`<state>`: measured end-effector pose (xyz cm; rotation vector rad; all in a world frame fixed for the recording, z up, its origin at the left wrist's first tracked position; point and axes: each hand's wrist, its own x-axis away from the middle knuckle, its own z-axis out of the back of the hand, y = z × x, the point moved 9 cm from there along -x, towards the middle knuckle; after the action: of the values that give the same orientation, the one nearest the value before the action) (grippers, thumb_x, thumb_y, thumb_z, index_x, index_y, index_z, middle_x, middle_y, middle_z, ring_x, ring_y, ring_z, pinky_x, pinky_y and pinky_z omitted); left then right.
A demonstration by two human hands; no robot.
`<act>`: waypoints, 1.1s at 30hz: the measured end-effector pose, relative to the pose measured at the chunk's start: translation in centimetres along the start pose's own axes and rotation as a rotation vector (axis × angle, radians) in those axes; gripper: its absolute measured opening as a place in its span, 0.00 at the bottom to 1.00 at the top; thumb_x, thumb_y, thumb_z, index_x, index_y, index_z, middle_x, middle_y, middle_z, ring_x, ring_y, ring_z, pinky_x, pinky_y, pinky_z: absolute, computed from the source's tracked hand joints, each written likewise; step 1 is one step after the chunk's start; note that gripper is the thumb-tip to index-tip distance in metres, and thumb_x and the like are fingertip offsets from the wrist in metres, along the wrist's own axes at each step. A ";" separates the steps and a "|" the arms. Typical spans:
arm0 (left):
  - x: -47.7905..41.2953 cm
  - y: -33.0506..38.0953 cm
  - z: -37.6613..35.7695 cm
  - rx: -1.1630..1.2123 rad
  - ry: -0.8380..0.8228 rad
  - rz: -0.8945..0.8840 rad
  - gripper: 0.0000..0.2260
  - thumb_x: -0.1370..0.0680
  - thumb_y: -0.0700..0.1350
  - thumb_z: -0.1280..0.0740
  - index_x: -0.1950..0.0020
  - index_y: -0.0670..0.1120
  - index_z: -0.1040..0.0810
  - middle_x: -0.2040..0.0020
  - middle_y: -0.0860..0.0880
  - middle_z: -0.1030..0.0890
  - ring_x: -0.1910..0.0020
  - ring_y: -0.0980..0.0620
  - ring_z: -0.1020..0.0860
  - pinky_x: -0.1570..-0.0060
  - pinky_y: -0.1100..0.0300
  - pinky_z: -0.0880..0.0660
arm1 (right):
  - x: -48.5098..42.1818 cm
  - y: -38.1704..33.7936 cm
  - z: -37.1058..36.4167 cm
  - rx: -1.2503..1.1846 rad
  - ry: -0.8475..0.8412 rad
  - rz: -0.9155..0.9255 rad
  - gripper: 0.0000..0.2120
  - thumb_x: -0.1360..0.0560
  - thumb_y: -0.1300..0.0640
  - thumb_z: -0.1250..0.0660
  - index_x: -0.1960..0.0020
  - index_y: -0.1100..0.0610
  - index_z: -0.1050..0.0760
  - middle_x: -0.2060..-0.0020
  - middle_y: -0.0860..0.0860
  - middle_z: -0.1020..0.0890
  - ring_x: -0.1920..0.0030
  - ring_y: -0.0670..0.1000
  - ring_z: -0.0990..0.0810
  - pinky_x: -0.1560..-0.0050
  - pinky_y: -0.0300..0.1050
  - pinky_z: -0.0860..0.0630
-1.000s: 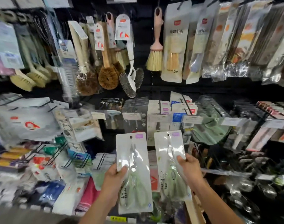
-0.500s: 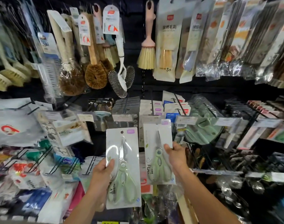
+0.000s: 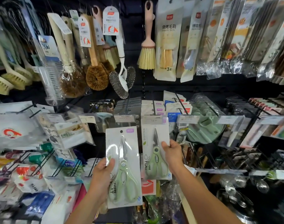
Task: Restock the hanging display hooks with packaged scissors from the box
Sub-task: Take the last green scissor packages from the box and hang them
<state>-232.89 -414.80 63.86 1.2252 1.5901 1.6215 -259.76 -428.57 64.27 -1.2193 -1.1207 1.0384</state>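
Two flat white cards, each carrying pale green-handled scissors under a clear blister, are held upright in front of a dark display wall. The left-hand scissors pack [image 3: 123,167] is gripped at its lower left edge by the left hand [image 3: 102,177], with the thumb pressed across the front of the card and the fingers hidden behind it. The right-hand scissors pack [image 3: 155,149] is pinched at its right edge by the right hand [image 3: 172,155], thumb on the front, fingers behind.

Compared with the frame a second earlier, both packs have been raised and carried toward the wall. The right-hand pack, which then sat level with the other and clear of the hooks, is now higher; its top edge has reached the price label [image 3: 154,120] at the tip of the black wire hook [image 3: 153,105] directly above the right hand, where a row of matching white packs [image 3: 154,109] already hangs. Whether the card's hole is on the hook cannot be told. The left-hand pack is lower and just left of it, its hanging hole visible and free, below a neighbouring price label [image 3: 124,118]. Well above both hands, a pink-handled brush with straw-coloured bristles [image 3: 147,50] hangs.
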 end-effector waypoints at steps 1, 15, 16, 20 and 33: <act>0.0 0.0 0.2 0.001 0.004 0.004 0.07 0.20 0.45 0.35 0.54 0.49 0.17 0.52 0.41 0.15 0.49 0.37 0.18 0.43 0.35 0.25 | 0.0 0.2 -0.1 -0.004 0.005 -0.002 0.11 0.23 0.61 0.34 0.63 0.53 0.24 0.78 0.40 0.24 0.76 0.38 0.30 0.69 0.35 0.33; 0.3 0.5 2.6 -0.033 -0.001 -0.008 0.07 0.19 0.45 0.36 0.49 0.49 0.18 0.52 0.43 0.14 0.51 0.38 0.17 0.45 0.36 0.24 | 0.1 1.7 -0.3 -0.106 0.068 -0.038 0.05 0.22 0.62 0.34 0.54 0.56 0.20 0.62 0.48 0.17 0.60 0.47 0.21 0.58 0.40 0.27; 0.4 0.4 2.7 -0.036 -0.004 -0.006 0.07 0.19 0.45 0.36 0.49 0.49 0.18 0.52 0.43 0.14 0.51 0.38 0.16 0.45 0.36 0.23 | 0.1 2.0 0.2 -0.114 0.084 -0.052 0.05 0.22 0.62 0.34 0.54 0.55 0.20 0.60 0.48 0.17 0.58 0.47 0.20 0.57 0.41 0.27; 0.7 0.2 2.7 -0.018 -0.013 -0.007 0.08 0.19 0.44 0.36 0.47 0.50 0.18 0.52 0.44 0.14 0.54 0.42 0.15 0.50 0.42 0.20 | -0.1 1.6 0.2 -0.029 0.033 -0.022 0.06 0.22 0.61 0.34 0.54 0.53 0.20 0.60 0.47 0.16 0.57 0.47 0.19 0.58 0.40 0.27; 0.7 -0.2 3.4 0.014 0.024 0.005 0.08 0.19 0.43 0.37 0.44 0.48 0.19 0.52 0.45 0.14 0.52 0.44 0.15 0.50 0.47 0.21 | 1.0 0.3 0.0 -0.091 0.073 0.068 0.11 0.23 0.65 0.35 0.62 0.54 0.23 0.72 0.40 0.21 0.70 0.36 0.25 0.66 0.32 0.30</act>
<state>-230.27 -412.64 63.39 1.2225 1.6168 1.6364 -259.59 -427.61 64.07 -1.3658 -1.0862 0.9951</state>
